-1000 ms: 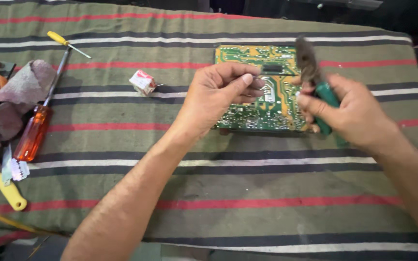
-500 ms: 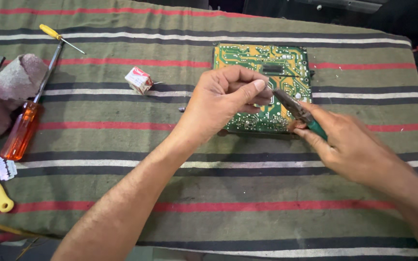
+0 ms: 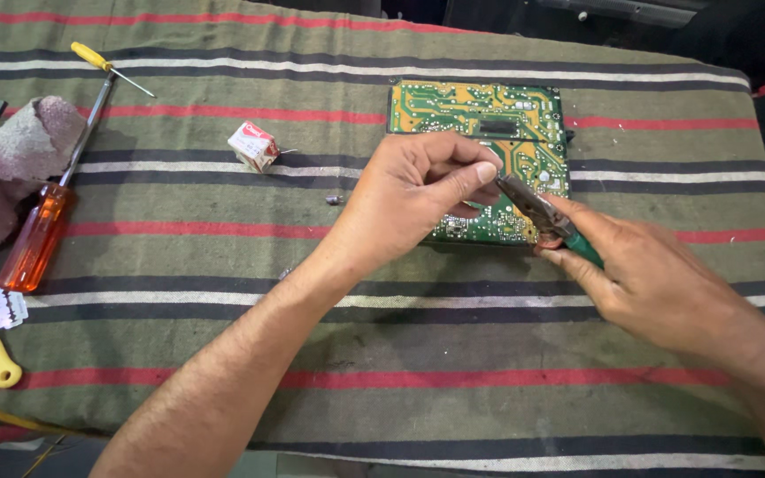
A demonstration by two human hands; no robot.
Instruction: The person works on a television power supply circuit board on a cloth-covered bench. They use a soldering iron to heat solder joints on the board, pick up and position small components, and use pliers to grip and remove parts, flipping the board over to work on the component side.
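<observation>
Left hand (image 3: 409, 199) on flat green circuit board (image 3: 480, 115), right hand (image 3: 657, 283) gripping green-handled pliers (image 3: 542, 212)

Right hand (image 3: 657, 283): now lower and farther right than a second ago. Pliers (image 3: 542, 215): no longer upright; tilted flat, tips meeting left hand (image 3: 409, 199) fingertips over circuit board (image 3: 480, 115).
</observation>
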